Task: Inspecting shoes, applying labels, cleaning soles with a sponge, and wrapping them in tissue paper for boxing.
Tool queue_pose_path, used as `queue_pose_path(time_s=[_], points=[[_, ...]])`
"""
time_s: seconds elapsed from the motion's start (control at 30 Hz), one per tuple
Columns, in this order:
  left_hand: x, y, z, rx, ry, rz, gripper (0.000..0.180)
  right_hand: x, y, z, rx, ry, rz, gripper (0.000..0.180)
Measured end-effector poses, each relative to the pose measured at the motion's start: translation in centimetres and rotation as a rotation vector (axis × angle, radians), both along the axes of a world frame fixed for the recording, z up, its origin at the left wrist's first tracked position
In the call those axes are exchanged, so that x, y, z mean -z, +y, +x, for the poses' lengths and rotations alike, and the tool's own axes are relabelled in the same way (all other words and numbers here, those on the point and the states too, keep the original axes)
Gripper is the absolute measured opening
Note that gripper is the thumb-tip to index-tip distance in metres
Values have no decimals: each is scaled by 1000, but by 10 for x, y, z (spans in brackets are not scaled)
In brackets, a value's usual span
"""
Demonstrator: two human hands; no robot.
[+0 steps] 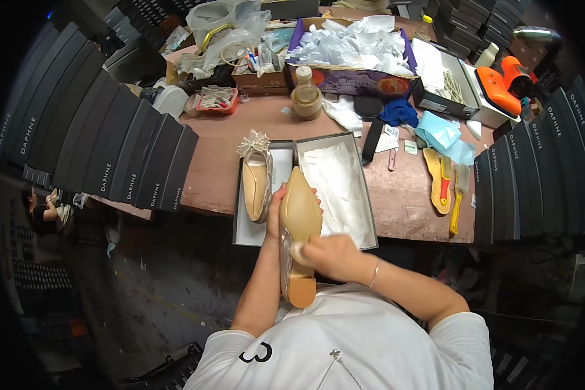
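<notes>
My left hand is wrapped round a pointed flat shoe, held with its tan sole up and its low brown heel toward me. Closed and slightly blurred, my right hand presses a small whitish wad against the sole near the arch; I cannot make out its material. Behind the held shoe, an open grey shoe box sits at the table's near edge. The matching shoe, with a sparkly bow at its toe, lies upright in the left part. White tissue paper fills the right part.
Stacked dark shoe boxes rise at left and right. A yellow insole, a red-handled tool and a yellow-handled brush lie at right. Farther back are a glue jar, a purple carton of crumpled paper and an orange heat tool.
</notes>
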State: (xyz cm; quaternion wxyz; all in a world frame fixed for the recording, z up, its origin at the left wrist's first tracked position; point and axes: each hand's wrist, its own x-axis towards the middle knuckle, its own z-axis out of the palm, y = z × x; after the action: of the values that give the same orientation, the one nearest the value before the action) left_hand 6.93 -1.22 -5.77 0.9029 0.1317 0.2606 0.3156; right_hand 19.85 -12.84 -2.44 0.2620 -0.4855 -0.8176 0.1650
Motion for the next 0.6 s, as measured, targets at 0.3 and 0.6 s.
queue_pose_path(time_s=[0.3, 0.6], points=[[1, -33, 15, 124, -73, 5, 62, -21, 16, 22, 21, -70, 23, 14], [19, -32, 22, 311, -186, 70, 79, -8, 43, 40, 248, -163, 17, 18]])
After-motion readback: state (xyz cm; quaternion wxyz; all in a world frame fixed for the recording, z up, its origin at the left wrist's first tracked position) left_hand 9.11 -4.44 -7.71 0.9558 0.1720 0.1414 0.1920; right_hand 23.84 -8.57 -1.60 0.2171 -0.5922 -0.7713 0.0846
